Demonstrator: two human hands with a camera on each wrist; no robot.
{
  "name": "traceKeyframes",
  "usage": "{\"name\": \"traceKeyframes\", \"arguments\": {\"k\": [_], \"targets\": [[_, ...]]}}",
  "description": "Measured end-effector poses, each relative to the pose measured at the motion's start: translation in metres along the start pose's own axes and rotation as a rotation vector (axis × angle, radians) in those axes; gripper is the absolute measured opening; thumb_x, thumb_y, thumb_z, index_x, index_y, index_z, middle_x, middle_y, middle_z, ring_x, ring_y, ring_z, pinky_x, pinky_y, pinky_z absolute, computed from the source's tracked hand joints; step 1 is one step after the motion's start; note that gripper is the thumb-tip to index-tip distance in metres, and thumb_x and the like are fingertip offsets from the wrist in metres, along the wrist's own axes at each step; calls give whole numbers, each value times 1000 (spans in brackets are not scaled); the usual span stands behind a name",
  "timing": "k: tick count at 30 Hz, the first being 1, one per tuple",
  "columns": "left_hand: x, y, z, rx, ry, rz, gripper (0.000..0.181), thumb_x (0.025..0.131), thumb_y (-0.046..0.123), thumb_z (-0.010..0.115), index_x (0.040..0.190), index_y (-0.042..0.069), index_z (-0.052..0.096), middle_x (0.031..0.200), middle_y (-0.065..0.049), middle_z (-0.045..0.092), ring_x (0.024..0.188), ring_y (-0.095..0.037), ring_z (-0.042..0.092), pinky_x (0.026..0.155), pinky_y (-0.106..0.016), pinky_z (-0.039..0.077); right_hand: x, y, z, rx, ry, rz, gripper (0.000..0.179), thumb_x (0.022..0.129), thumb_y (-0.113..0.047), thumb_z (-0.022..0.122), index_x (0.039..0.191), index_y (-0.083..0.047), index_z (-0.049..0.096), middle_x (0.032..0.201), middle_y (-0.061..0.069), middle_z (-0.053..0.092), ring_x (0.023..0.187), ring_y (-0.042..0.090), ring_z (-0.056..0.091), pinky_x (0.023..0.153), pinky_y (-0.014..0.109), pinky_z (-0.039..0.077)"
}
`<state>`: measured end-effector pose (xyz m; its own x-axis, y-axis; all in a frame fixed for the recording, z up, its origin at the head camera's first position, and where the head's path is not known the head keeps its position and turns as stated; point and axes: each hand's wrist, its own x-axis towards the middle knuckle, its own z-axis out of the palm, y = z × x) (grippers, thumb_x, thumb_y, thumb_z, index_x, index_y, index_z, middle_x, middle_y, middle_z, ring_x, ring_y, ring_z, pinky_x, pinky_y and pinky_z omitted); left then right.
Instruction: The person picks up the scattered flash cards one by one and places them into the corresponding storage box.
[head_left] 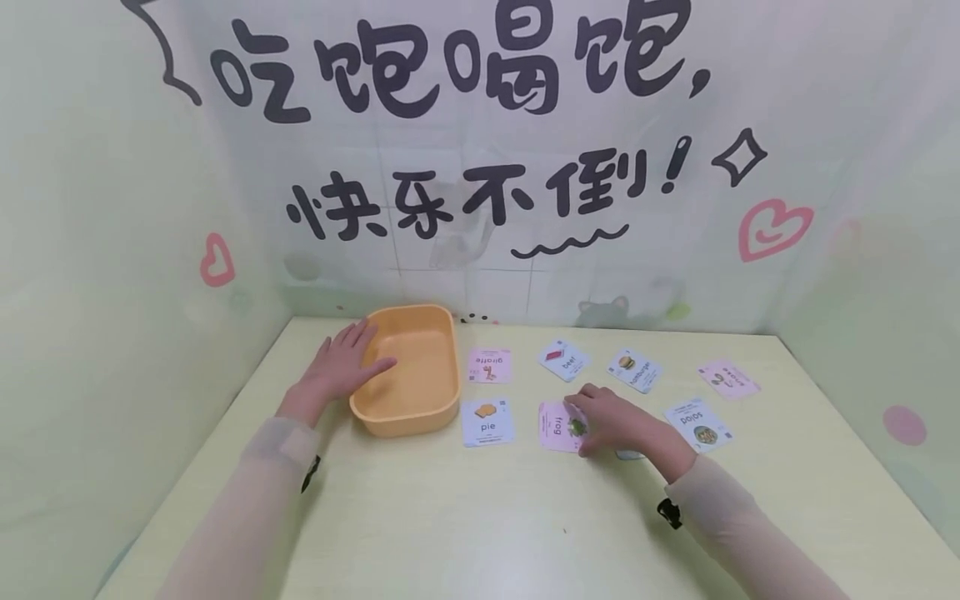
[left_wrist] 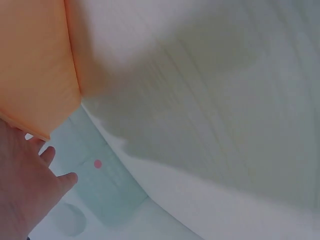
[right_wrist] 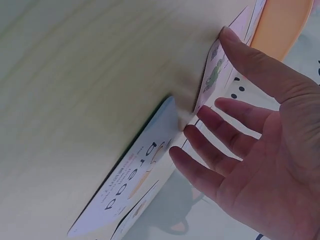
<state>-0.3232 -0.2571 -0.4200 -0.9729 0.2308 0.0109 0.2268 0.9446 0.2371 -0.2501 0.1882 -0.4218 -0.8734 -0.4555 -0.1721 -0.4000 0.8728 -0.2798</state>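
My left hand (head_left: 339, 367) rests over the left rim of an orange basin (head_left: 415, 427), fingers extended and thumb reaching over its inside. The left wrist view shows the basin's outer wall (left_wrist: 37, 55) and loose fingertips at its rim. At a pink frog card (head_left: 553, 427), my right hand (head_left: 617, 421) spans the right end, thumb near one edge and fingertips near the opposite one. The right wrist view shows these fingers spread, with the frog card (right_wrist: 216, 75) between thumb and index. A bread card (right_wrist: 130, 175) lies beside the fingers, mostly hidden under the hand in the head view.
More cards lie on the table (head_left: 480, 517): pie (head_left: 488, 429), giraffe (head_left: 491, 373), beef (head_left: 564, 360), hamburger (head_left: 634, 370), snake (head_left: 729, 379) and salad (head_left: 696, 425). A printed curtain (head_left: 465, 283) hangs behind the table and along both sides.
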Motion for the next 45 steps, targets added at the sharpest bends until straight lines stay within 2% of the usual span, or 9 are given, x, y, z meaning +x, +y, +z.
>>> {"name": "traceKeyframes", "arguments": {"k": [7, 13, 17, 21, 23, 27, 31, 38, 45], "targets": [[-7, 3, -5, 35, 25, -14, 96, 93, 70, 44, 158, 2, 21, 163, -26, 19, 149, -48, 15, 121, -71, 7, 2, -4, -2, 27, 9, 21, 87, 68, -19, 90, 143, -2, 50, 124, 13, 52, 103, 23, 49, 88, 37, 51], [4, 0, -5, 34, 41, 17, 93, 96, 67, 41, 158, 1, 21, 165, -23, 16, 151, -46, 14, 122, -69, 7, 5, 2, -1, 19, 17, 14, 84, 70, -22, 91, 140, 1, 51, 117, 13, 46, 94, 20, 48, 80, 32, 48], [15, -5, -2, 7, 14, 50, 89, 98, 66, 37, 159, 3, 19, 167, -19, 12, 153, -44, 12, 123, -67, 6, 9, 5, -2, 39, 8, 21, 69, 78, -20, 85, 136, 2, 53, 117, 12, 56, 94, 19, 55, 87, 37, 53], [23, -11, -2, 8, 11, 62, 85, 100, 64, 35, 159, 4, 20, 167, -18, 14, 153, -43, 16, 124, -65, 9, 11, 5, -7, 140, -2, 25, 44, 87, -11, 72, 129, -1, 60, 115, 9, 68, 101, 19, 62, 95, 43, 54], [27, -13, -3, 11, 26, 74, 84, 101, 63, 35, 158, 4, 21, 167, -19, 16, 152, -43, 18, 124, -64, 12, 12, 4, -13, 190, 11, 11, 34, 90, -6, 67, 124, -3, 64, 112, 9, 70, 99, 19, 64, 91, 41, 56], [36, -13, -6, -5, 70, 110, 81, 101, 60, 38, 157, 2, 26, 165, -20, 22, 151, -43, 22, 124, -62, 17, 16, 3, -25, 259, 42, -29, 27, 91, 1, 61, 117, -3, 67, 101, 8, 70, 85, 15, 62, 74, 30, 57], [40, -14, -8, -28, 66, 117, 82, 100, 62, 39, 156, 3, 28, 164, -20, 24, 151, -42, 23, 125, -60, 17, 25, -6, -39, 322, 64, -58, 27, 91, 3, 60, 118, 2, 65, 96, 10, 69, 77, 14, 62, 67, 28, 58], [42, -11, 0, -82, 40, 83, 81, 101, 59, 41, 157, 4, 25, 164, -20, 24, 151, -41, 23, 126, -57, 17, 44, -29, -57, 431, 125, -33, 29, 94, 2, 59, 123, 5, 62, 100, 17, 70, 83, 19, 69, 75, 38, 64], [38, -8, 1, -81, 26, 79, 84, 100, 57, 45, 157, -1, 23, 165, -20, 21, 152, -40, 21, 126, -53, 19, 59, -59, -69, 486, 175, 6, 31, 96, -1, 58, 127, 3, 61, 107, 19, 70, 89, 23, 72, 72, 26, 63]]}}
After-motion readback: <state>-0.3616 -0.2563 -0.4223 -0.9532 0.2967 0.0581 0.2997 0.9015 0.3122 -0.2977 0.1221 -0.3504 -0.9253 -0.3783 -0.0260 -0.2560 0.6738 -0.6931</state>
